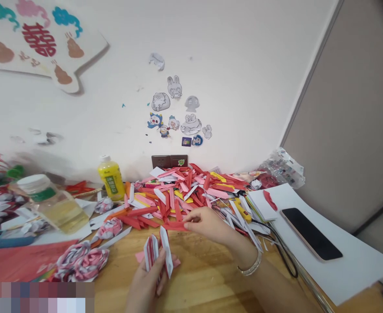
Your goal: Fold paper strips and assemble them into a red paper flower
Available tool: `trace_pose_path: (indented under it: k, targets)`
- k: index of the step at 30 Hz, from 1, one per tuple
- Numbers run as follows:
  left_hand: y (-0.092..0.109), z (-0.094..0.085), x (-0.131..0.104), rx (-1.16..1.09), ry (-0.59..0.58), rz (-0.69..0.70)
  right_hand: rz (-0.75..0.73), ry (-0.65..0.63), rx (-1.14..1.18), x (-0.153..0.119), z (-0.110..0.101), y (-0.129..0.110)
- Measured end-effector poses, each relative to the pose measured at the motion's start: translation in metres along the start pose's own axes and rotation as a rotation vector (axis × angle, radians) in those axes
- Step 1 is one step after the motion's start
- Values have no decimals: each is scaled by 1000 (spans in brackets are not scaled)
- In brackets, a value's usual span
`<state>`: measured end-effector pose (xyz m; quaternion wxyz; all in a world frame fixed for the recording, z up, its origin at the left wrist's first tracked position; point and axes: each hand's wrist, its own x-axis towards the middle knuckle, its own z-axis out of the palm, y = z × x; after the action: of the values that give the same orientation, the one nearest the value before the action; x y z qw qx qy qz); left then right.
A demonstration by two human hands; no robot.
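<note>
My left hand, low in the middle, is closed around several folded paper strips, white and red in layers. A white folded strip stands at the right of the bunch, and pink paper ends stick out on both sides. Up and to the right, my right hand pinches the end of a red paper strip at the front edge of the pile. That pile holds red, pink, white, yellow and orange folded strips. A bracelet is on my right wrist.
A yellow-labelled bottle and a large clear bottle stand left. Woven paper pieces lie near red paper. On the right, a phone rests on white sheets, beside a black cable and a yellow tool.
</note>
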<state>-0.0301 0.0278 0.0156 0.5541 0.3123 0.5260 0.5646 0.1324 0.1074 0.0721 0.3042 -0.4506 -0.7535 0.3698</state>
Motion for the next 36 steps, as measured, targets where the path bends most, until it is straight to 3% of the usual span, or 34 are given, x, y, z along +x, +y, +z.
trace_pose_path:
  k: [4, 12, 25, 36]
  targets:
    - [5, 0, -2, -30, -48, -27, 19, -98, -52, 1, 19, 7]
    - [-7, -3, 3, 19, -99, 14, 9, -94, -137, -5, 39, 2]
    - [-6, -3, 3, 103, -100, 41, -39, -41, -347, -16, 40, -21]
    - [-10, -5, 6, 94, -120, 41, -136, -17, -534, -15, 44, -17]
